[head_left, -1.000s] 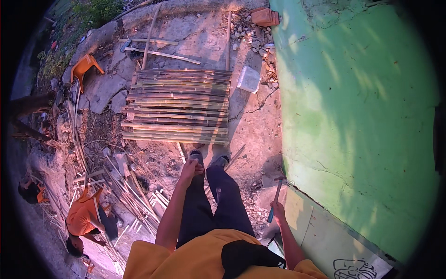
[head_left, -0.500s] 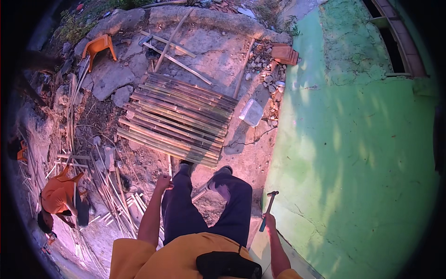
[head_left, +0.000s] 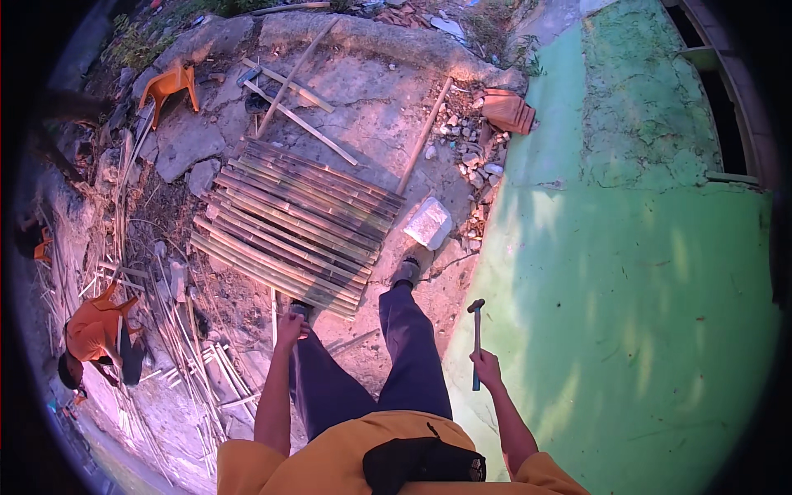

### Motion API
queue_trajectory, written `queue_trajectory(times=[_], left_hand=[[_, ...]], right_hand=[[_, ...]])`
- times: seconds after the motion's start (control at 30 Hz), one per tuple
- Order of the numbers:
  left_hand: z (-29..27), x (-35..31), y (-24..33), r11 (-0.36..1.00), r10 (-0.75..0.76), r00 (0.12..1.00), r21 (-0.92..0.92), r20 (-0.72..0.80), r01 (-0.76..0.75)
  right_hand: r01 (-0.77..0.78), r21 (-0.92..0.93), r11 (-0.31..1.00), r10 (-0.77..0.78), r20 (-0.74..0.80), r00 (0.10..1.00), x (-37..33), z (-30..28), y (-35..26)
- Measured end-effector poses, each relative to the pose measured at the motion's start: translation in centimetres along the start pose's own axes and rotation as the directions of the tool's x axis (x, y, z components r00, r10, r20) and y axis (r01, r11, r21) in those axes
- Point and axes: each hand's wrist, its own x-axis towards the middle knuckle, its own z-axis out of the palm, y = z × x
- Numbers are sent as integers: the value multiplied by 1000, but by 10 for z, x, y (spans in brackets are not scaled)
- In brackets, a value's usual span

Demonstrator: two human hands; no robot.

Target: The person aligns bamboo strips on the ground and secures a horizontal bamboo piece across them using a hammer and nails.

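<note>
My right hand [head_left: 486, 368] is closed around the handle of a hammer [head_left: 477, 334], which has a dark head and a blue grip. Its head points up and away, in front of the green wall. My left hand [head_left: 292, 327] hangs by my left thigh with curled fingers; what is in them, if anything, is hidden. Ahead of my feet lies a panel of bamboo slats [head_left: 297, 219], set side by side with a wider gap near the middle. A wooden pole [head_left: 424, 136] sticks out beyond its far right corner.
A whitish block [head_left: 428, 223] sits beside my right foot. Rubble [head_left: 474, 157] and stacked reddish tiles [head_left: 505, 110] line the green wall [head_left: 610, 289]. An orange chair [head_left: 170, 87] stands far left. Nearer, a person in orange [head_left: 92, 334] bends beside scattered bamboo strips [head_left: 186, 355].
My right foot has moved forward to beside the whitish block. The hammer has swung more upright in my right hand. The panel now appears lower and farther left.
</note>
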Motion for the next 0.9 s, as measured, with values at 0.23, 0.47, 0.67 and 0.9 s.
queue_trajectory(times=[0.23, 0.47, 0.67, 0.9], left_hand=[[135, -37, -10, 994, 107, 994, 40, -37, -106], [213, -41, 5, 968, 213, 976, 144, -44, -205], [216, -53, 5, 978, 158, 984, 153, -88, -143], [192, -44, 15, 979, 140, 983, 163, -119, -119]], right_hand=[[-3, -110, 994, 6, 27, 1000, 38, -90, 35], [-65, -207, 976, 80, 67, 995, 62, -156, 77], [-63, -144, 988, 68, 28, 997, 86, -182, 80], [-47, -81, 996, 50, 42, 998, 100, -175, 63]])
